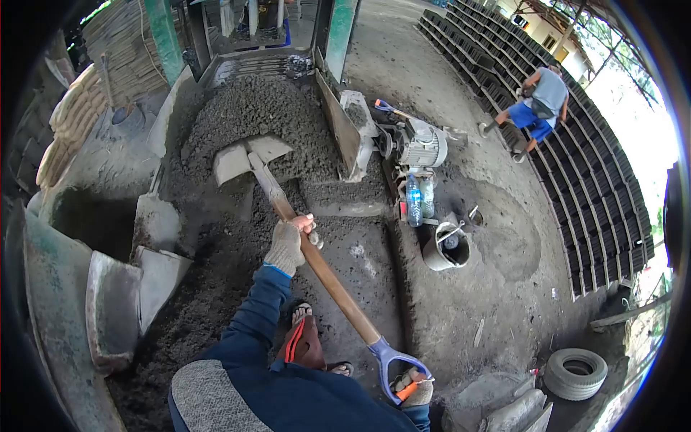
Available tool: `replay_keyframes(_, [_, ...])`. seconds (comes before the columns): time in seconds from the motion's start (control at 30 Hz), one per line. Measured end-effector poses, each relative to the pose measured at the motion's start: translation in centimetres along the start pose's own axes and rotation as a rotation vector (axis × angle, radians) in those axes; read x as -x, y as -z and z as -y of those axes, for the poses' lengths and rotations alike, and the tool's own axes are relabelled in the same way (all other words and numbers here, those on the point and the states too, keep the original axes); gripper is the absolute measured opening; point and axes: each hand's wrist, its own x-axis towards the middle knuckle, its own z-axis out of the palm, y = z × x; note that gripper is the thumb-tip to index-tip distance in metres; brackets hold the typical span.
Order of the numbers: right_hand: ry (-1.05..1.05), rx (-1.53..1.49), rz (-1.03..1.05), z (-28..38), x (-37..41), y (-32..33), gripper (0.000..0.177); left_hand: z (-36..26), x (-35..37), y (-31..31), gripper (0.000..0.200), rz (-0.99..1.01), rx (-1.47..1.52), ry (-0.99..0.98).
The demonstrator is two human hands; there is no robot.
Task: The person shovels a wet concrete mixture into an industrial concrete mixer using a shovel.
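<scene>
At the heap of dark mix [252,108], you are holding a shovel [338,291] in both gloved hands.

On the far left, filled sacks [68,122] are lying stacked. Your left hand [288,245] is closing fully around the middle of the wooden shaft, and the blade [248,157] is resting on the near slope of the heap. Your right hand [414,389] is gripping the blue D-handle at the near end, fingers curled tight. To the right, a motor [421,144] is sitting beside the heap, with a bottle [414,201] and a bucket [446,248] just beside it. Farther right, another person [540,108] is crouching at rows of blocks [604,187]; a tyre [576,373] is lying nearer you.
</scene>
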Motion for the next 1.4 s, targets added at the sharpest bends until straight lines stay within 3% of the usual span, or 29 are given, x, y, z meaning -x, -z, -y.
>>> replay_keyframes(0.1, [-0.019,-0.021,0.005,-1.5,-2.5,-5.6,0.016,-5.3,-2.2,-1.4,0.026,0.112,0.075,0.017])
replay_keyframes(0.23, [-0.019,-0.203,0.049,-2.8,-5.0,-13.6,0.012,-10.7,-9.2,-1.4,0.026,0.080,-0.026,-0.008])
replay_keyframes(0.33, [-0.059,-0.240,0.154,-2.8,-5.7,-20.4,0.013,-15.5,-13.0,-1.8,0.026,0.119,-0.132,-0.162])
replay_keyframes(0.4, [-0.065,-0.171,0.312,-2.1,-5.1,-23.3,0.016,-18.1,-14.0,-2.9,0.024,0.012,-0.192,-0.214])
replay_keyframes(0.43, [0.001,0.070,0.442,-1.0,-4.7,-23.4,0.016,-19.1,-13.1,-4.0,0.022,-0.066,-0.245,-0.249])
replay_keyframes(0.53, [0.139,-0.077,0.485,2.3,-3.9,-18.7,0.008,-17.2,-9.2,-6.2,0.016,-0.006,-0.026,-0.113])
replay_keyframes(0.57, [0.125,-0.009,0.486,4.7,-3.1,-15.9,0.012,-15.2,-7.0,-6.8,0.016,0.015,0.080,-0.087])
replay_keyframes(0.6, [0.033,-0.135,0.450,5.6,-4.8,-10.7,0.020,-13.2,-4.6,-7.6,0.016,0.086,0.094,-0.065])
replay_keyframes(0.67, [0.131,0.145,0.287,6.9,-4.8,-3.0,0.022,-8.3,-0.4,-8.1,0.017,0.170,0.138,0.026])
replay_keyframes(0.7, [0.206,0.186,0.086,6.7,-3.7,-0.2,0.024,-6.0,1.2,-8.6,0.017,0.199,0.164,0.083])
replay_keyframes(0.9, [0.172,0.105,-0.015,4.9,4.6,9.7,0.027,3.0,11.0,-11.2,0.017,0.341,0.095,0.041])
replay_keyframes(0.97, [0.164,0.089,-0.032,4.4,7.3,11.9,0.034,6.5,14.1,-10.9,0.021,0.243,-0.059,0.012])
replay_keyframes(1.0, [0.132,0.036,0.086,4.1,7.7,14.1,0.037,8.1,15.6,-10.5,0.025,0.199,-0.138,-0.009])
replay_keyframes(1.03, [0.101,0.065,0.157,3.9,8.1,14.8,0.037,10.1,17.0,-9.5,0.035,0.208,-0.217,0.022])
replay_keyframes(1.1, [0.052,0.050,0.216,3.5,10.2,12.2,0.036,12.2,21.0,-8.8,0.034,0.265,-0.254,0.063])
replay_keyframes(1.17, [-0.015,-0.028,0.270,2.7,10.3,11.7,0.035,13.7,22.8,-8.6,0.034,0.160,-0.346,-0.086])
replay_keyframes(1.23, [-0.015,-0.049,0.361,2.7,10.3,10.3,0.034,12.4,24.1,-9.3,0.034,0.139,-0.293,-0.030])
replay_keyframes(1.4, [0.011,0.052,0.325,2.8,9.4,6.7,0.029,11.4,20.6,-8.2,0.030,0.162,-0.262,0.031])
